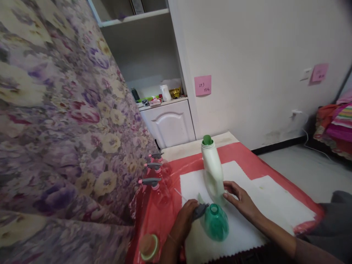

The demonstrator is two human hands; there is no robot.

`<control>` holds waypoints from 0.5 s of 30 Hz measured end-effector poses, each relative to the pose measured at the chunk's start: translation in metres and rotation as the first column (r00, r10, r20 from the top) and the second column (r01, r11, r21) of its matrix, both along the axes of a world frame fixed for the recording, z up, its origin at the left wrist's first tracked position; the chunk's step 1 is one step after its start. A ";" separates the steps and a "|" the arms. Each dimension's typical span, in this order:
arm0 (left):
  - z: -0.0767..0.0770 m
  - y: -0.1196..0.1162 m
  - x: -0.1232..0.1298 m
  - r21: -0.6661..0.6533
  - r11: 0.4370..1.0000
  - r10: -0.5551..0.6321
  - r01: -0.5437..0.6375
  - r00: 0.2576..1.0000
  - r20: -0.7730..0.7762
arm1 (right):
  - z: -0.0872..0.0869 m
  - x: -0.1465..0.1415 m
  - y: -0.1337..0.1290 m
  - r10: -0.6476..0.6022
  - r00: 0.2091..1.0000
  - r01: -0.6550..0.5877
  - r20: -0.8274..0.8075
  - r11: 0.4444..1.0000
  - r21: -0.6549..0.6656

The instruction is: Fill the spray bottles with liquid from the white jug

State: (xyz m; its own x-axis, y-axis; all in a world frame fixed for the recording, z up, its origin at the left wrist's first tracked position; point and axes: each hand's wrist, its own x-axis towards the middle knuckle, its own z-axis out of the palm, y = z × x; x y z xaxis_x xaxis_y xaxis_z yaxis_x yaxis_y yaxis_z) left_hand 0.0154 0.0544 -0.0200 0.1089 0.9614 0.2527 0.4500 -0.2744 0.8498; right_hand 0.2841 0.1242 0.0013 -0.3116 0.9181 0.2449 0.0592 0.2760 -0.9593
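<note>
My left hand [188, 216] is closed around a dark grey spray head [200, 211], just left of a green transparent bottle [216, 225] whose neck is uncovered. A thin tube shows above that hand. My right hand [238, 198] has its fingers apart, with thumb and fingertips at the lower right side of a pale jug-like bottle [213, 168]. That pale bottle stands upright, with a green piece [207, 139] in its mouth. Whether the fingertips touch it is hard to tell. Both bottles rest on white cloth [242, 233].
Pink-clear spray bottles [162, 192] with grey heads line the left side of the red-covered table [236, 152]. A round jar [149, 247] stands at the near left. Flowered curtain [68, 128] hangs at left; a cabinet [173, 123] stands behind.
</note>
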 end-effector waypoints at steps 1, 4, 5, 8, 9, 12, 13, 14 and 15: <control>-0.004 0.000 -0.002 -0.011 1.000 -0.008 0.008 1.000 -0.006 | 0.002 -0.001 0.000 -0.001 1.000 0.001 0.000 1.000 -0.013; -0.015 0.002 -0.009 -0.048 0.998 -0.040 0.037 0.996 -0.083 | 0.006 -0.007 0.004 0.010 1.000 -0.011 -0.020 0.999 -0.050; -0.018 0.003 -0.012 -0.065 0.997 -0.059 0.051 0.991 -0.120 | 0.007 -0.009 0.007 0.030 0.999 -0.032 -0.043 0.998 -0.056; -0.024 0.004 -0.017 -0.104 0.991 -0.103 0.082 0.970 -0.222 | 0.010 -0.016 0.015 0.095 0.984 -0.105 -0.148 0.993 -0.058; -0.025 0.005 -0.018 -0.106 0.991 -0.107 0.084 0.966 -0.237 | 0.011 -0.019 0.017 0.106 0.978 -0.119 -0.178 0.991 -0.065; -0.029 0.006 -0.020 -0.052 0.994 -0.104 0.094 0.960 -0.260 | 0.018 -0.027 0.023 0.093 0.972 -0.118 -0.217 0.988 -0.102; -0.031 0.007 -0.021 -0.023 0.994 -0.106 0.104 0.958 -0.265 | 0.021 -0.029 0.024 0.085 0.971 -0.113 -0.225 0.987 -0.112; -0.033 0.008 -0.022 0.003 0.993 -0.109 0.114 0.957 -0.271 | 0.024 -0.032 0.024 0.075 0.969 -0.105 -0.236 0.988 -0.117; -0.037 0.009 -0.024 0.028 0.992 -0.111 0.123 0.955 -0.277 | 0.027 -0.033 0.025 0.065 0.966 -0.097 -0.249 0.988 -0.118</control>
